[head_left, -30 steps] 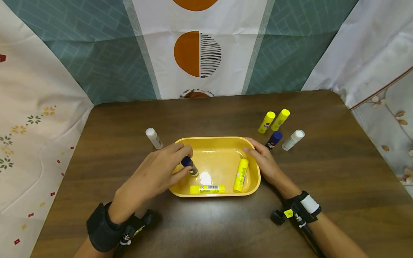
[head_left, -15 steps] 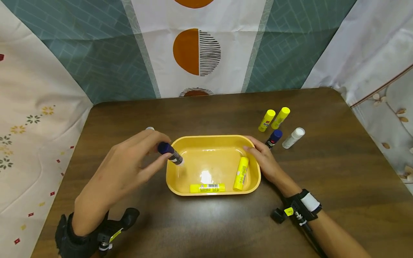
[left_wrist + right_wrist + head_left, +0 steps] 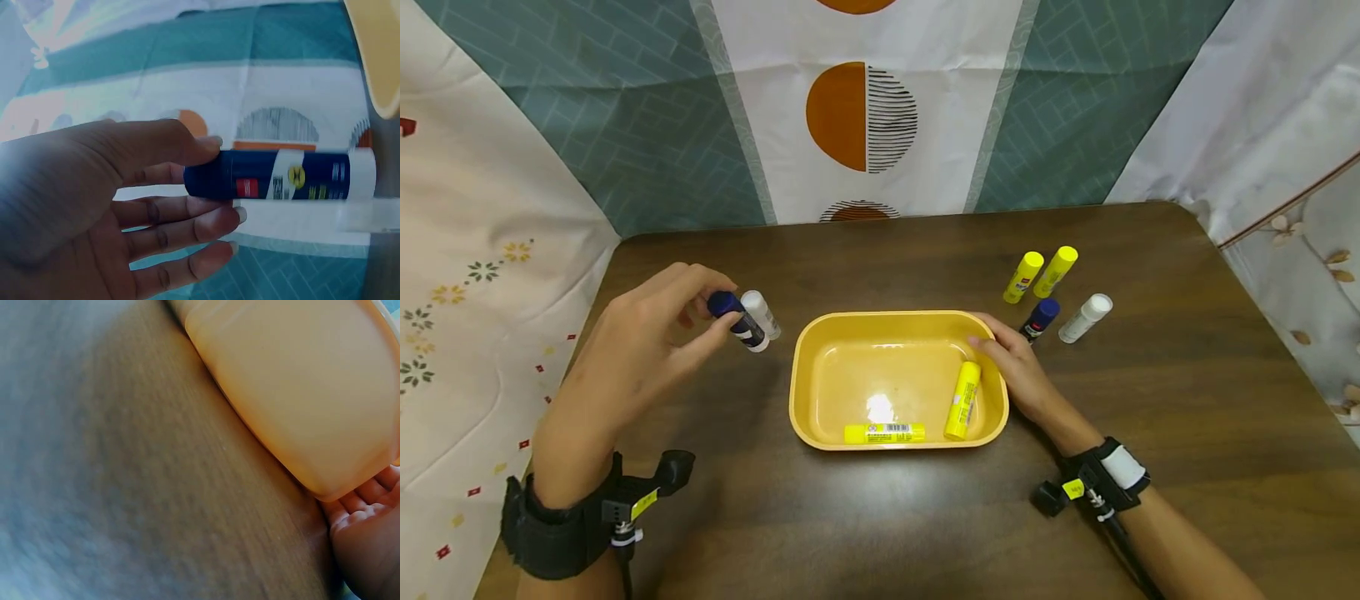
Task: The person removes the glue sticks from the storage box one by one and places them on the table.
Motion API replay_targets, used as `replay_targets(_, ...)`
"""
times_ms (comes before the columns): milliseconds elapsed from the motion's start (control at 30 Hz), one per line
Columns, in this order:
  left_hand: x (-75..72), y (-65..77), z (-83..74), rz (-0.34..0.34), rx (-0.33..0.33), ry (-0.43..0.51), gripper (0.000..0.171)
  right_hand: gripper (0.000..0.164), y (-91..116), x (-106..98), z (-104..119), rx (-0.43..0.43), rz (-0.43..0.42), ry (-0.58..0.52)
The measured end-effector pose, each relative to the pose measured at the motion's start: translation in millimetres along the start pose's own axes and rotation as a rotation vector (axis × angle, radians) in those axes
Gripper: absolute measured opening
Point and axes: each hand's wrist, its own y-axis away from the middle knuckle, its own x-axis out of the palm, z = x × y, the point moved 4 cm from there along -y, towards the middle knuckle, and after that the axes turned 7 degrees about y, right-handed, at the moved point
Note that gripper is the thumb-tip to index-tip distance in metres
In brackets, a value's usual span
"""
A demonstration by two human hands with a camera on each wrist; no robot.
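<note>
My left hand (image 3: pixel 647 342) pinches a dark blue glue stick (image 3: pixel 269 175) by its cap between thumb and fingers, left of the tray. The stick tilts, its white base pointing down and right. Right behind it in the head view stands a white glue stick (image 3: pixel 762 312), which it partly overlaps. My right hand (image 3: pixel 1018 371) grips the right end of the yellow tray (image 3: pixel 805 375), thumb over the rim and fingers along the outer wall. Inside the tray lie two yellow glue sticks, one along the front (image 3: pixel 884 433) and one at the right (image 3: pixel 962 400).
Beyond my right hand stand two yellow glue sticks (image 3: pixel 1024 277), another dark blue glue stick (image 3: pixel 1040 319) and a white one (image 3: pixel 1086 318). Everything rests on a dark wooden table (image 3: pixel 880 525). A patterned cloth (image 3: pixel 662 108) hangs behind the table's far edge.
My left hand has lifted the dark blue glue stick out of the tray and carried it left, over to the white glue stick. The right hand has stayed on the tray.
</note>
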Motion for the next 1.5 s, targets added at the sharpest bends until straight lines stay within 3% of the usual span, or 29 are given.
replay_targets(267,11.1,0.2,25.4,0.079,-0.153,-0.016,0.024,0.038,1,-1,0,0.010,-0.009,0.016)
replay_targets(767,40.8,-1.3,56.5,0.211,-0.237,0.005,0.024,0.038,3,-1,0,0.010,-0.013,0.022)
replay_targets(1000,42.1,-0.1,66.0,0.238,-0.295,0.017,0.026,0.038,1,0,-1,0.009,0.006,-0.008)
replay_targets(1267,38.0,0.4,68.2,0.233,-0.276,0.025,0.025,0.038,1,-2,-2,0.016,-0.004,0.004)
replay_targets(1500,36.5,1.4,70.6,0.243,-0.332,0.018,0.025,0.038,1,-1,-2,0.018,-0.004,0.004)
